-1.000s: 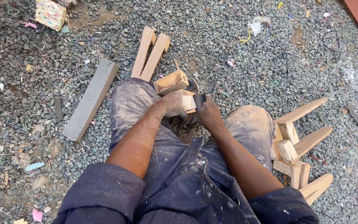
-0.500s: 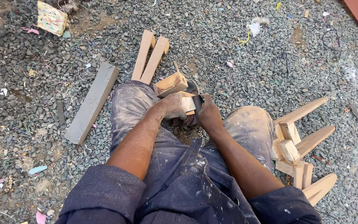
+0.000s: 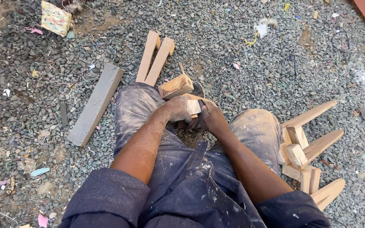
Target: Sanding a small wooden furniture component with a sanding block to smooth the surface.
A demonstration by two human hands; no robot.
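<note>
While a small wood block (image 3: 193, 106) is clamped in the left hand (image 3: 177, 109) between the knees, a dark tool (image 3: 201, 110) is gripped in the closed right hand (image 3: 213, 119) and pressed against it. No container is seen on the gravel (image 3: 254, 71). Two planks (image 3: 153, 58) are laid side by side, one grey bar (image 3: 95, 104) left, and one pile of wooden pieces (image 3: 307, 145) right.

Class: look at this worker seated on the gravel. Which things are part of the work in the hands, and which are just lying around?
In hand:
- small pale wooden block, gripped by the left hand
- right hand, pressed against that block

Lying about:
- long grey wooden bar
- two pale wooden slats
- pile of tapered pale wooden legs
- patterned yellow foam piece
</note>
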